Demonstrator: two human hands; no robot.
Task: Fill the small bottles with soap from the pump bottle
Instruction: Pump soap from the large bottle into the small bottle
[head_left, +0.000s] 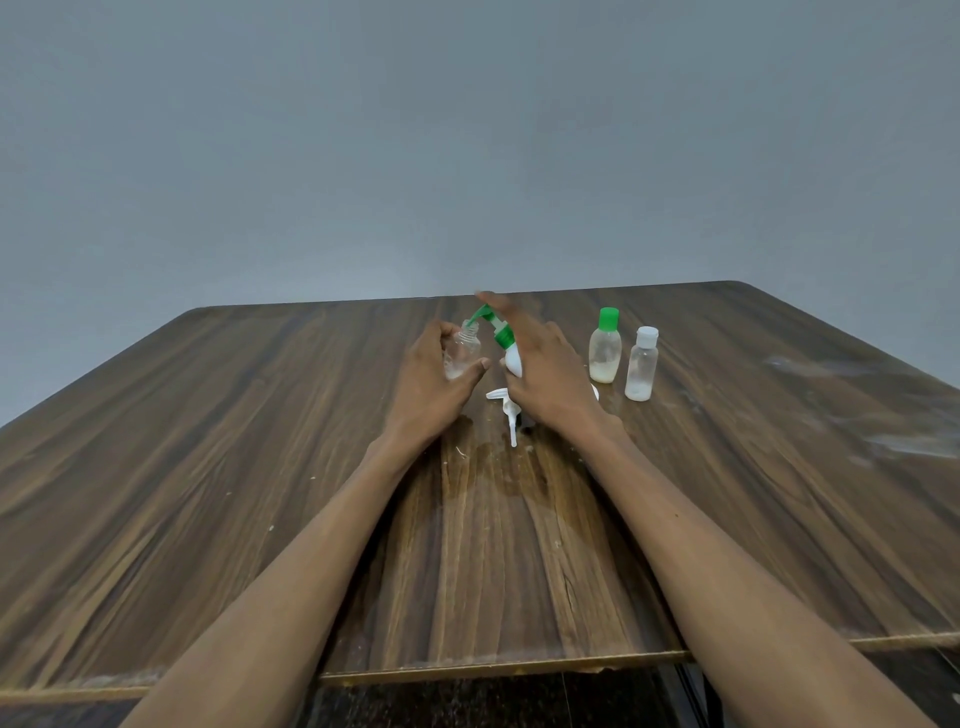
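My left hand (436, 384) grips a small clear uncapped bottle (461, 352), which has a little white soap at its bottom. My right hand (545, 374) holds the white pump bottle (513, 364), tilted to the left, and its body is mostly hidden behind that hand. One finger lies stretched over the green pump head (482, 313). The green nozzle points down at the small bottle's mouth. To the right stand a green-capped small bottle (605, 347) and a white-capped small bottle (642, 365), both upright with some soap inside.
A loose white pump part with its tube (508, 413) lies on the wooden table (260, 441) between my wrists. A wet patch (498, 467) spreads in front of it. White smears (904, 441) mark the table's right side. A grey wall stands behind the table.
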